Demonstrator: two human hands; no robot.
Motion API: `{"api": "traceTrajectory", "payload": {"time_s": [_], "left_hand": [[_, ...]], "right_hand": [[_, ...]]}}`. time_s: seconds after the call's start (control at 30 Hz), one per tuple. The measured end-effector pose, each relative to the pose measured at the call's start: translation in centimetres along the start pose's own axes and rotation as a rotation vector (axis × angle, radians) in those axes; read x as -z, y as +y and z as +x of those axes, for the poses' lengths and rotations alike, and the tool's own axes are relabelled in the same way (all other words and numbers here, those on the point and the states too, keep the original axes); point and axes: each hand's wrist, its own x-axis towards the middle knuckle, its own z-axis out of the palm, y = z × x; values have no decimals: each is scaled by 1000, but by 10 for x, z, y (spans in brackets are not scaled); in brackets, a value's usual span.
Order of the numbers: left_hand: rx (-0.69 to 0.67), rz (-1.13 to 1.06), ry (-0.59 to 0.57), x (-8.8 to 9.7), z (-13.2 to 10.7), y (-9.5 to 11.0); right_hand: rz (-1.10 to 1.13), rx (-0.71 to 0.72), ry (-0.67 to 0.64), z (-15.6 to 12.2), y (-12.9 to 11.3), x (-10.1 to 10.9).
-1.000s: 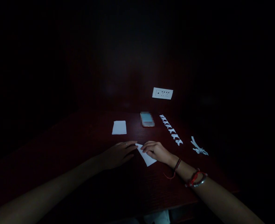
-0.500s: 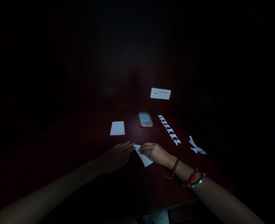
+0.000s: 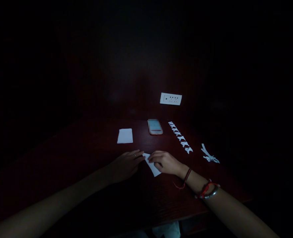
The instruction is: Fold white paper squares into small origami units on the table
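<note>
A white piece of paper (image 3: 154,169), apparently folded to a narrow wedge, lies on the dark red table in front of me. The fingers of my left hand (image 3: 127,163) are stretched out, their tips touching its upper left corner. My right hand (image 3: 166,162) comes from the other side, its fingers bent and pressed together on the paper, covering its right part. Whatever the thumb does beneath the palm is hard to make out in the dim light.
Beyond my left hand lies a stack of white paper squares (image 3: 124,136). A phone (image 3: 155,127) with a lit screen is at the back. Farther right are a row of small folded paper pieces (image 3: 178,135) and a pile of paper strips (image 3: 211,158). A socket panel (image 3: 170,99) sits on the wall.
My right hand has shifted slightly over the paper, its thumb and fingers a little differently bent. The left hand has hardly moved.
</note>
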Motion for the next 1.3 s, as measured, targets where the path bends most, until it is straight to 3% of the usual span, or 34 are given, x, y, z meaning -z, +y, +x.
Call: {"api": "traceTrajectory", "payload": {"time_s": [0.13,0.27,0.43,0.73,1.1,1.3], "left_hand": [[-7,7,-34,2,-1,0],[-15,16,-30,0,-1,-2],[-15,16,-36,-2,0,-3],[-14,22,-7,0,-1,0],[4,64,12,0,-4,0],[3,49,38,2,-9,-2]], "right_hand": [[98,-45,19,-1,-1,5],[55,-101,46,2,4,9],[-94,-47,-99,9,4,12],[-228,-21,-170,12,0,14],[-346,-181,-224,-3,-12,30],[-333,-230,-170,-11,-8,33]]}}
